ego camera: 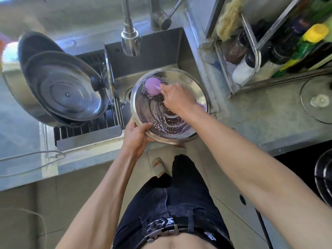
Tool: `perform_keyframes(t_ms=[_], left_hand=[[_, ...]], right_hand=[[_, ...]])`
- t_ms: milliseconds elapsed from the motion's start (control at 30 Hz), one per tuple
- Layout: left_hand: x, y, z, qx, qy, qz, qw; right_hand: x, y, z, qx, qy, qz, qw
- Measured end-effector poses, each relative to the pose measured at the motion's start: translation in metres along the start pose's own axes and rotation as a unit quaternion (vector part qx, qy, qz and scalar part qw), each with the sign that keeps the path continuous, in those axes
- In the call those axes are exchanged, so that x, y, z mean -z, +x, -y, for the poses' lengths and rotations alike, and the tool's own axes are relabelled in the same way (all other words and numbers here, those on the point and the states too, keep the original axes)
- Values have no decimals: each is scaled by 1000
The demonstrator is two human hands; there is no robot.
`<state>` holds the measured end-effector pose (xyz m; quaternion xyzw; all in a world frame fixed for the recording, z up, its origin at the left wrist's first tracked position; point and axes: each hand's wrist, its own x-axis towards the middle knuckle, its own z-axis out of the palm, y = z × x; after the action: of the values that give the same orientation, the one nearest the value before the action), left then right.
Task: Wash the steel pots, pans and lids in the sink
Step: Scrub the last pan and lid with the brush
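Observation:
A round steel lid (181,130) with soapy streaks on its inner face is held tilted over the sink (161,56). My left hand (137,134) grips its near-left rim, thumb on top. My right hand (177,97) holds a purple-handled steel-wool scrubber (153,86), whose head lies on the lid's upper left part. On the drying rack (89,128) to the left, a steel pot (19,92) holds a lid (66,92) with a black knob, leaning upright.
The faucet head (130,42) hangs over the sink's back. A wire rack (251,51) with bottles and a brush stands at the right on the counter. A glass lid (318,101) lies at far right. A white cable (32,155) runs along the left counter.

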<state>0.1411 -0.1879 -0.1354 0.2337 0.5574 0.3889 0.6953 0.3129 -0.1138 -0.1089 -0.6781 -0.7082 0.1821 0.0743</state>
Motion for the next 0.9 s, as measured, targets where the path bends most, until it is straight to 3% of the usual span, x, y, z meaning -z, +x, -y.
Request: perform_keyframes(t_ms=[133,300,400,533,667,800,900], left_hand=[[1,0,-6,7,8,-13,1000],[-11,4,-4,13,21,-12,1000],[-6,-1,-4,11,4,-22,1000],[0,2,-6,-5,-37,-37,999],[-6,12,-10,-3,-40,-54,998],[-5,10,-10,-8,-6,-45,999],[-3,3,-8,-19,7,-20,1000]], right_hand=[[7,3,-21,-67,-21,-60,996],[-6,-2,21,65,-4,-61,996],[5,10,-5,-11,-33,-68,997],[16,-16,-63,-112,-100,-3,989],[3,-69,-56,-91,-96,34,991],[-3,-96,-8,-36,15,110,993],[-5,-78,8,16,43,73,996]])
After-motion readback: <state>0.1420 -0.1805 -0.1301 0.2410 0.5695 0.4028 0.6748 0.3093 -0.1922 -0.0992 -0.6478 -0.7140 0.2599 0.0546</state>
